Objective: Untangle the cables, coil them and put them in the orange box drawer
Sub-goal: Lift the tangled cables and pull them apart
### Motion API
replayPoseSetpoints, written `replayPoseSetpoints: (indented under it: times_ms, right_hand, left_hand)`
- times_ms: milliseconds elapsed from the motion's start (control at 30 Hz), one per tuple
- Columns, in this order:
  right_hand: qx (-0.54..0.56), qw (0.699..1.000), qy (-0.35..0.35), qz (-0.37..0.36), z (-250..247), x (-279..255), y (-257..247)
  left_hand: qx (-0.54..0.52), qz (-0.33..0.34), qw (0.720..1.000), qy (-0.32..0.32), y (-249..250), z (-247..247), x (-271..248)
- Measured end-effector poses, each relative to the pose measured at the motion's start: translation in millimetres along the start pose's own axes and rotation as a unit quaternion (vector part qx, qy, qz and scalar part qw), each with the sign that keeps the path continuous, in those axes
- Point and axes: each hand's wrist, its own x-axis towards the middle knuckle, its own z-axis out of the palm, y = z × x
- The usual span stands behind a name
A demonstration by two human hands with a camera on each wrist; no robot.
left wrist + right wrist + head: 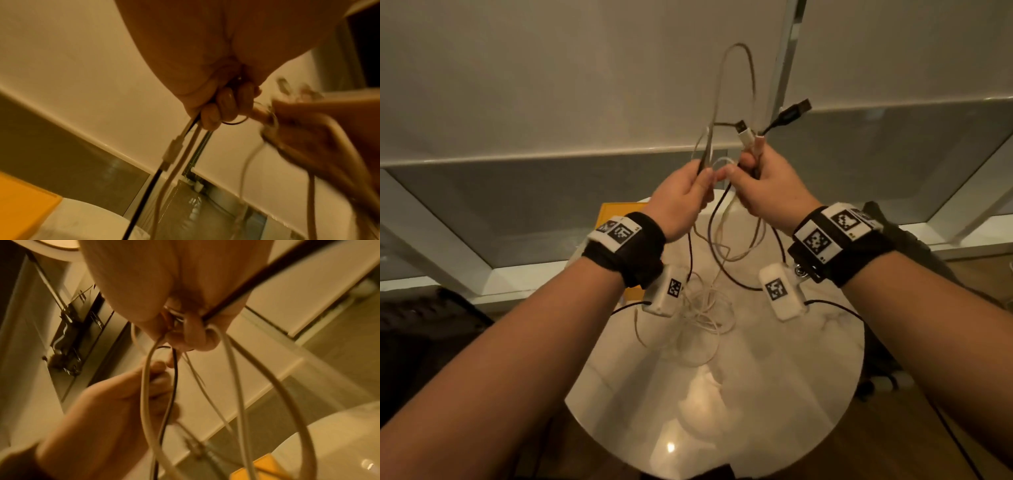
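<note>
Dim, warm yellow light; glare spot on shiny table (670, 446). Wrist pics blurry, edges bend w/ wide lens.

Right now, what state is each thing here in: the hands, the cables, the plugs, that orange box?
Left hand: gripping cable strands.
Right hand: gripping cables near their plugs.
Bundle of white and black cables: tangled, lifted, tails trailing onto the round white marble table.
Black USB plug: free, sticking up.
Orange box: mostly hidden; drawer state unclear.

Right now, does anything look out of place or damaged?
Nothing looks damaged. The cables are still tangled: both hands, left hand and right hand, hold them raised, and a heap lies on the round table.
</note>
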Motion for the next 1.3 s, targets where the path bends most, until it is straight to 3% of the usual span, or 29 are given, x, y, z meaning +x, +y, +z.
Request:
replayPoseSetpoints:
  times_ms: [200,333,467,567,733,867,1000,1167,1233,1300]
  right_hand:
    - [0.022,1.0,0.015,-0.015,14.3,1.6,-7.7]
    - [0.081,0.992,0.087,-0.031,1.9,3.4,-26.7]
    - [0.126,0.96,0.205,-0.145,-35.2,22.5,-64.3]
    - [0.125,0.949,0.207,-0.203,-51.8,25.2,-82.5]
    - [0.091,0.947,0.227,-0.209,-59.9,27.4,-84.1]
    - [0.068,0.944,0.212,-0.244,-67.0,25.1,-76.2]
    - [0.043,0.942,0.208,-0.261,-70.5,17.9,-73.5]
    - [-0.018,0.965,0.191,-0.177,-73.1,11.0,-58.5]
    - [-0.034,0.977,0.182,-0.107,-73.6,10.7,-41.1]
    - [-0.048,0.984,0.169,-0.041,-74.2,10.2,-15.3]
  left_hand:
    - [0.132,-0.003,0.989,-0.071,3.6,15.0,-12.8]
    - [0.09,-0.016,0.991,-0.095,-6.6,12.0,-19.2]
    - [0.063,-0.06,0.989,-0.12,-36.5,16.0,-36.1]
    - [0.043,-0.097,0.987,-0.117,-48.7,23.5,-47.2]
    - [0.113,-0.157,0.969,-0.152,-76.0,29.8,-64.6]
    - [0.071,-0.202,0.974,-0.072,-74.3,15.1,-52.8]
    - [0.06,-0.116,0.991,0.011,-29.3,-6.2,-11.5]
    - [0.083,0.013,0.993,0.086,24.0,-20.9,53.9]
    - [0.14,0.032,0.987,0.069,25.0,-15.7,73.9]
    - [0.195,0.005,0.98,0.028,9.7,0.6,83.6]
